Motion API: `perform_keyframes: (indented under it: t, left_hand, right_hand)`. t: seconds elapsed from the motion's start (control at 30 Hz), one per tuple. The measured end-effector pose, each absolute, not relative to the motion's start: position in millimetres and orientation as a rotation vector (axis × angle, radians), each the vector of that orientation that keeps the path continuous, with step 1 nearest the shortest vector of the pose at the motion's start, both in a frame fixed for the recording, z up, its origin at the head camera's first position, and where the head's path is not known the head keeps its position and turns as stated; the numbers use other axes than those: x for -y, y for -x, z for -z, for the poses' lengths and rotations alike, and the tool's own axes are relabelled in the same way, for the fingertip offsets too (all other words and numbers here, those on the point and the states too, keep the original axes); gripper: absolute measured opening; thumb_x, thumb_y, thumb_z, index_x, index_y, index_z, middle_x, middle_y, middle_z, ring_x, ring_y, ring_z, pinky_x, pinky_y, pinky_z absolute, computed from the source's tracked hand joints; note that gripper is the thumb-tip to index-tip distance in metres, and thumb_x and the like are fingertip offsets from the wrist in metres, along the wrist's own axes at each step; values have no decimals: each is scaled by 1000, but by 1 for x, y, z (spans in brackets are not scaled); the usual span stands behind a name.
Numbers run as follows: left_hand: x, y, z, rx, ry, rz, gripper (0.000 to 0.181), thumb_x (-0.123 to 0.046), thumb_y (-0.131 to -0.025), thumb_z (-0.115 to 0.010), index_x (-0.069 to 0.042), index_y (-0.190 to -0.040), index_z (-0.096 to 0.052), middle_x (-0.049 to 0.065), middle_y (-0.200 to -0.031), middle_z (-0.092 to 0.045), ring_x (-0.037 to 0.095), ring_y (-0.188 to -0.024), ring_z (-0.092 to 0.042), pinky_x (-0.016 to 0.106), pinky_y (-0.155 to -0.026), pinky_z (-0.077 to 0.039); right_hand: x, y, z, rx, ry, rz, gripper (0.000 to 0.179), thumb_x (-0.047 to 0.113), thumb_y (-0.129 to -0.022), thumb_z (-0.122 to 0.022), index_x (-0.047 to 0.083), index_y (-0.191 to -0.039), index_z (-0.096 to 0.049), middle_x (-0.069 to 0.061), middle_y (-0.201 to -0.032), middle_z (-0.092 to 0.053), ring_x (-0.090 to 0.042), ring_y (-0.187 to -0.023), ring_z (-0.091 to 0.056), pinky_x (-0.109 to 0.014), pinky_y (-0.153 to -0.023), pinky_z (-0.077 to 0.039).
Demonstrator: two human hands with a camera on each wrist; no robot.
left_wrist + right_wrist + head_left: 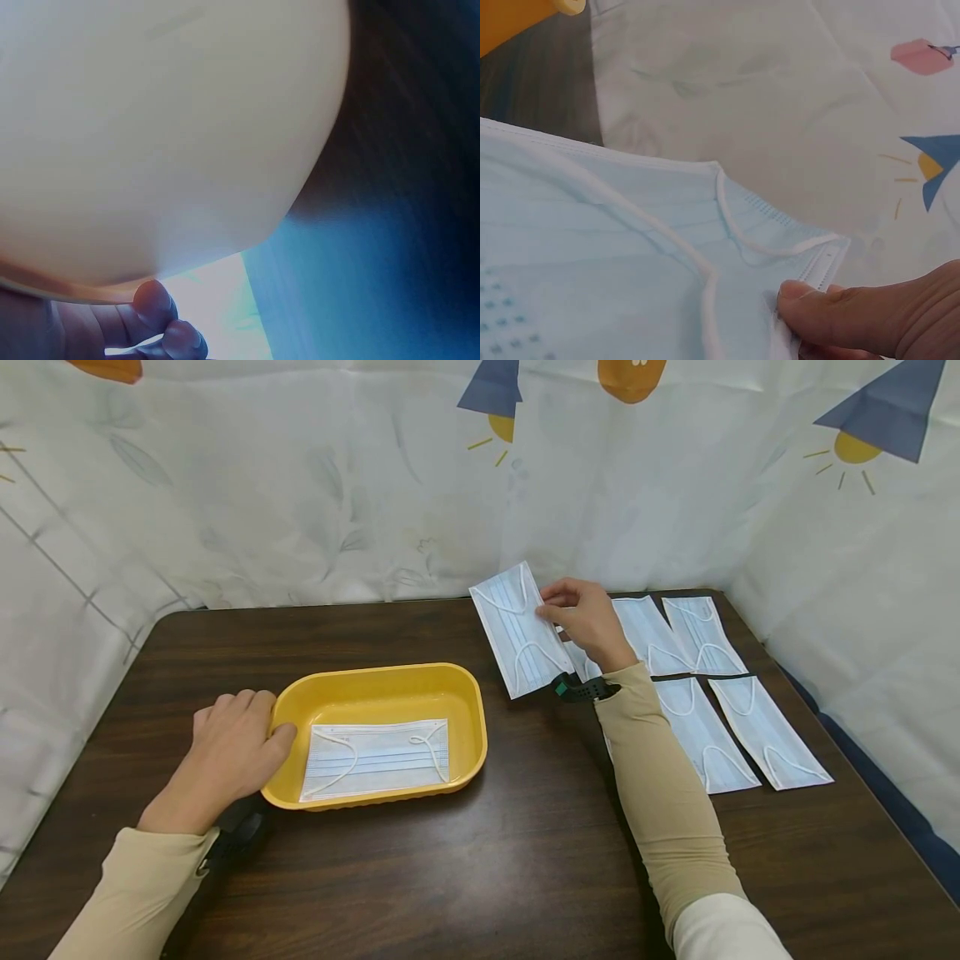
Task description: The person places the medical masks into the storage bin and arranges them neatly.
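Note:
My right hand (592, 620) pinches a light blue face mask (508, 631) between thumb and fingers, by its edge. This mask hangs tilted at the back of the table, its white ear loops facing up. In the right wrist view the thumb (810, 307) presses on the mask near one corner. At the left, my left hand (231, 752) grips the end of a yellow plastic tray (390, 695), thumb over the rim. Another face mask (382, 760) lies flat inside the tray, along its front side. The left wrist view shows the tray's outer wall (165, 135) close up.
Several more face masks (768, 731) lie in rows at the right of the dark wooden table (480, 868); my right forearm covers part of them. A white printed curtain (315, 485) hangs right behind the table and along its sides.

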State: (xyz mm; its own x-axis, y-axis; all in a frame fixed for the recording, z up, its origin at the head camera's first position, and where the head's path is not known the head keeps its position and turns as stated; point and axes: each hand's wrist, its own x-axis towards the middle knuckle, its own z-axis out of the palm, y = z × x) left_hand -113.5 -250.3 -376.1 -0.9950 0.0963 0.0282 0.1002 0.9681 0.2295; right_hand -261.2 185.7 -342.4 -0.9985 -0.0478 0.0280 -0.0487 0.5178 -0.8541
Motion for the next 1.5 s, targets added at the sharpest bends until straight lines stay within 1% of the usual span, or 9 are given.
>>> perform_keyframes:
  t: [0.13,0.37,0.53,0.67,0.73,0.9,1.1,1.37,1.5]
  left_hand:
    - [251,112,377,3102,153,372,44,-24,-96,-50,14,-117,-54,25,-96,-56,45,-93,-44,60,-82,-33]
    - [251,113,376,3092,168,372,41,-24,-97,-49,13,-114,-55,24,-96,-55,44,-92,-44,59,-81,-33]
    - [252,114,377,3096,181,382,40,-24,-97,-48,12,-113,-56,24,-96,-56,44,-92,-45,59,-80,-33]
    - [252,116,377,3105,181,373,42,-25,-98,-48,13,-115,-55,25,-97,-57,46,-93,-46,60,-80,-34]
    - [252,116,376,3105,176,360,44,-25,-98,-48,14,-116,-55,26,-98,-57,46,-94,-46,60,-80,-34]
    - [254,115,374,3109,173,355,45,-25,-98,-48,15,-117,-55,27,-99,-57,47,-94,-46,60,-80,-34]
    - [253,115,375,3110,177,359,46,-26,-98,-48,15,-118,-55,27,-99,-57,46,-94,-46,61,-81,-34]
    - [252,117,377,3110,167,370,46,-26,-98,-48,15,-119,-54,27,-99,-57,46,-94,-45,62,-82,-34]
    - [252,118,377,3118,167,372,47,-27,-99,-48,15,-120,-54,27,-102,-57,46,-95,-45,62,-83,-34]
  right_hand:
    - [-183,259,339,2725,-102,-1536,25,16,-94,-72,10,-119,-70,-8,-106,-73,-18,-85,-66,-48,-77,-61]
    - [-178,253,332,2703,-126,-1532,25,18,-94,-74,11,-118,-71,-5,-103,-73,-17,-83,-66,-27,-62,-55]
    - [-177,250,328,2710,-137,-1508,26,19,-94,-74,13,-119,-72,-5,-105,-74,-15,-83,-66,-28,-63,-56]
    - [-177,249,321,2717,-146,-1486,26,19,-95,-73,13,-119,-71,-5,-105,-74,-15,-83,-66,-37,-69,-59]
    - [-176,248,317,2710,-153,-1480,25,19,-95,-73,13,-119,-71,-4,-104,-74,-14,-82,-65,-37,-69,-58]
    - [-171,247,312,2708,-165,-1479,24,17,-94,-73,13,-118,-71,-2,-101,-74,-15,-82,-65,-28,-63,-55]
    - [-166,246,310,2715,-169,-1463,24,18,-94,-74,14,-118,-72,-4,-104,-75,-16,-85,-65,-27,-63,-54]
    - [-159,246,306,2711,-212,-1449,24,17,-94,-74,14,-118,-72,-7,-107,-75,-18,-88,-66,-34,-69,-56]
    - [-155,244,303,2722,-232,-1432,24,17,-94,-74,13,-118,-72,-9,-110,-76,-20,-93,-67,-43,-75,-59]
